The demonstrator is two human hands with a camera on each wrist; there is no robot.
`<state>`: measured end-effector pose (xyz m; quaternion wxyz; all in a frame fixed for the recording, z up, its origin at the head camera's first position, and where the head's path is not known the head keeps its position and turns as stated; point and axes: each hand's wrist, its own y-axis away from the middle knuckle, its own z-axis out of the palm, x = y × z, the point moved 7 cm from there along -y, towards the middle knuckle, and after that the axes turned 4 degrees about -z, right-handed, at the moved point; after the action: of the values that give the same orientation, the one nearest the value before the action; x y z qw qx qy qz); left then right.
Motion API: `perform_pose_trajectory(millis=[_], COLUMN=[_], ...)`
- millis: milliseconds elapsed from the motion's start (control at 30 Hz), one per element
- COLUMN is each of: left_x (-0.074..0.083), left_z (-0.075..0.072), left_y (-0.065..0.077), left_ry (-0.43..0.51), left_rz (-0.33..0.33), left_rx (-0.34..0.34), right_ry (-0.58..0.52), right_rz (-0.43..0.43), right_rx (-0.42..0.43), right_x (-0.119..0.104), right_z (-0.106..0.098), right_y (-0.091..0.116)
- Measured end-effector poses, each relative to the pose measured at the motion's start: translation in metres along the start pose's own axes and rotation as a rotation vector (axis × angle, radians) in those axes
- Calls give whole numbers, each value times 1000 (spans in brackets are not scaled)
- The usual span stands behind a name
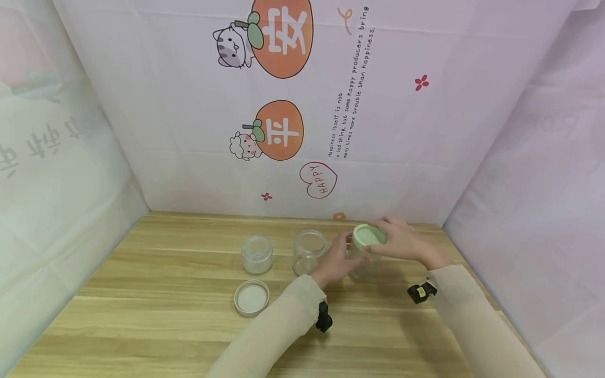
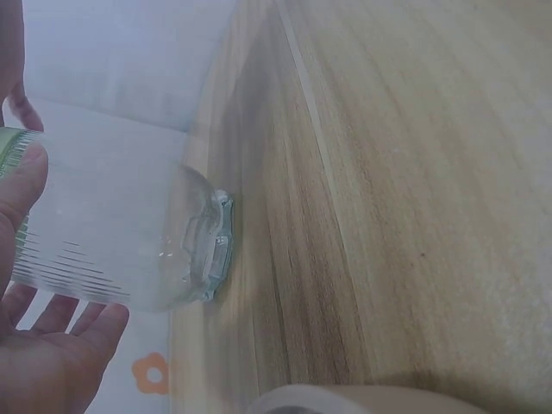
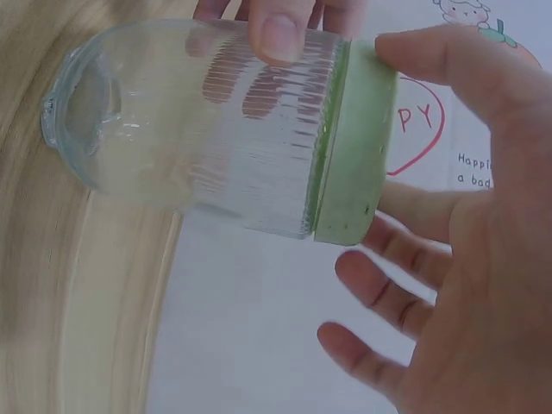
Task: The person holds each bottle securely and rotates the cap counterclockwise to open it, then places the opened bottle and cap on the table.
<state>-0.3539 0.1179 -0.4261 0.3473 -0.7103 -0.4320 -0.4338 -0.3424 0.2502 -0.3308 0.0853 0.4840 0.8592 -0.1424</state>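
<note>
A tall clear glass jar (image 3: 129,129) with a ridged upper part stands upright on the table, a pale green lid (image 1: 367,235) on its top. My left hand (image 1: 336,262) grips the jar's side, thumb on one face and fingers round the other. On the lid's rim lies the grip of my right hand (image 1: 399,239), thumb and index finger at opposite edges. Its other fingers spread loosely beside the lid in the right wrist view. The left wrist view shows the jar's thick base close over the wood, with the lid cut off at the frame edge.
Left of my hands stands a lidless glass jar (image 1: 299,258), partly behind the left hand. Farther left is a short glass jar (image 1: 257,258). A round pale lid (image 1: 252,298) lies in front of it on the wooden table (image 1: 156,294). Printed cloth (image 1: 198,178) hangs behind.
</note>
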Motion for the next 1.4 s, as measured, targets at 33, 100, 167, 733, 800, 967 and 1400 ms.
perform_pose_trajectory(millis=[33,100,167,733,800,967,1400], left_x=[0,0,0,-3,-3,-2,1], left_z=[0,-1,-1,1,1,1,1], left_y=[0,0,0,2,2,3,4], left_ry=[-4,-14,-21,11,4,-11,-2], left_rz=[-3,-10,-11,-14,-14,-10,-9], left_rx=[3,5,5,0,-1,-4,-2], right_ry=[-12,-42,-66,-135,-152,-152,-77], right_rz=[-12,-31,-44,-63,-66,-46,80], right_rx=[-4,-10,-19,-57,-48,6,139], right_x=[0,-1,-1,1,2,4,15], right_z=[0,0,0,6,6,7,12], right_y=[0,0,0,1,1,2,7])
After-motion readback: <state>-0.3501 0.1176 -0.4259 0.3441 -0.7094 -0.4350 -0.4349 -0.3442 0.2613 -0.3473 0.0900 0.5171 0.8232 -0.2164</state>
